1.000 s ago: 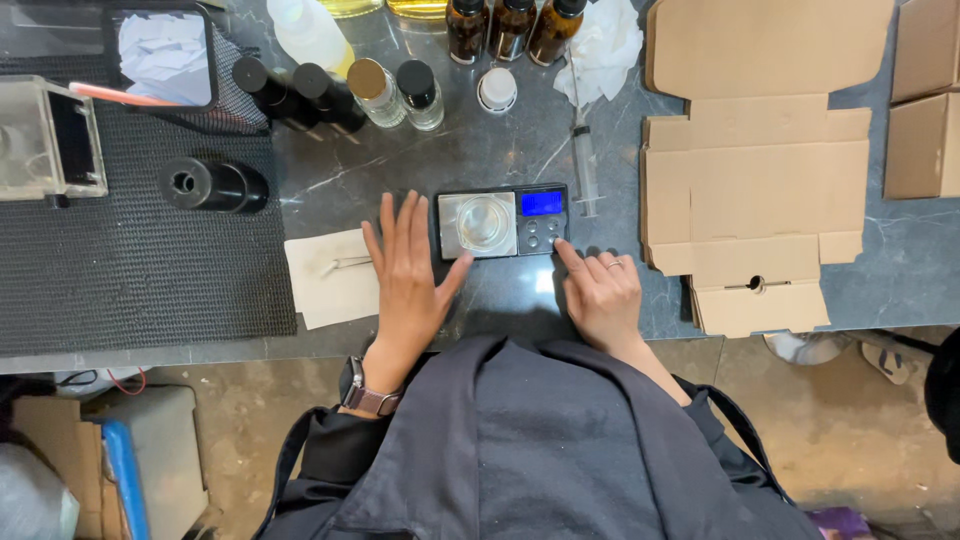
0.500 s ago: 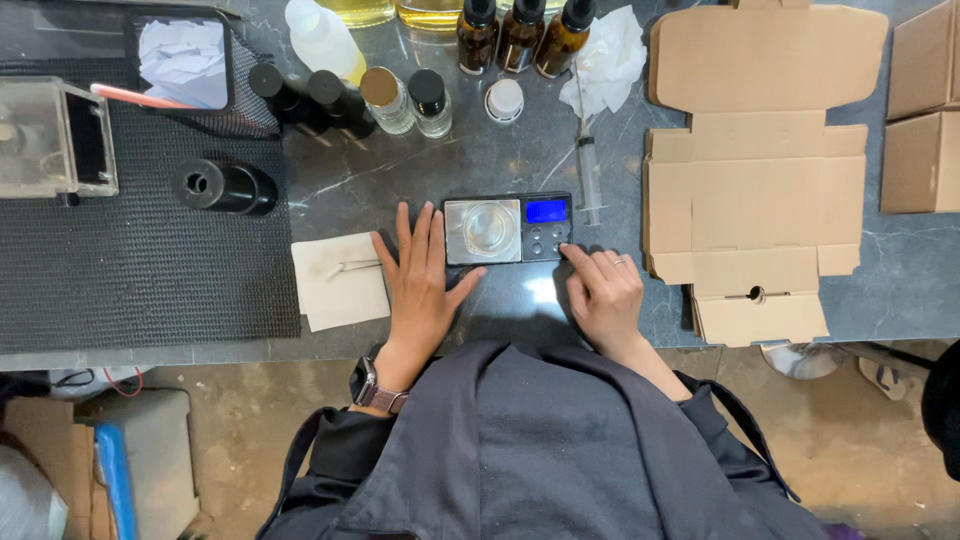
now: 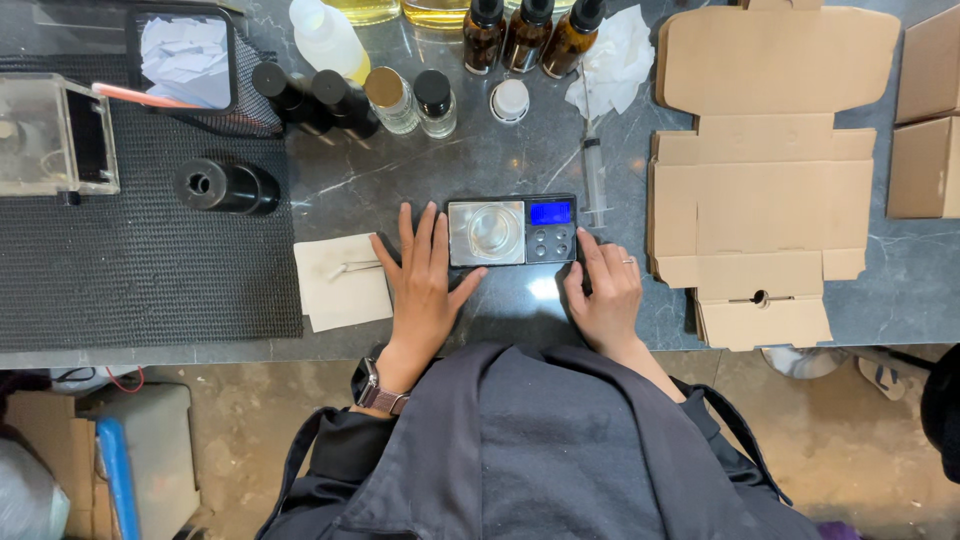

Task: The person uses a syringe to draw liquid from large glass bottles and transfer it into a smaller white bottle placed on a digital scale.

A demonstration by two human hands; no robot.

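A small digital scale [image 3: 512, 231] with a lit blue display lies on the dark stone counter [image 3: 480, 160], and a clear round glass dish [image 3: 493, 230] sits on its metal pan. My left hand [image 3: 425, 285] rests flat on the counter with fingers spread, touching the scale's left side. My right hand [image 3: 605, 290] lies palm down by the scale's right front corner, a ring on one finger. Neither hand holds anything. A watch is on my left wrist.
A white tissue with a small metal tool [image 3: 342, 281] lies left of my left hand. A black ribbed mat [image 3: 140, 270], a black cylinder [image 3: 225, 187], several bottles [image 3: 400, 100], a syringe [image 3: 594, 175] and flattened cardboard boxes [image 3: 765, 170] surround the scale.
Both hands stay flat beside the scale. The view has shifted slightly, so everything sits a little lower in the frame.
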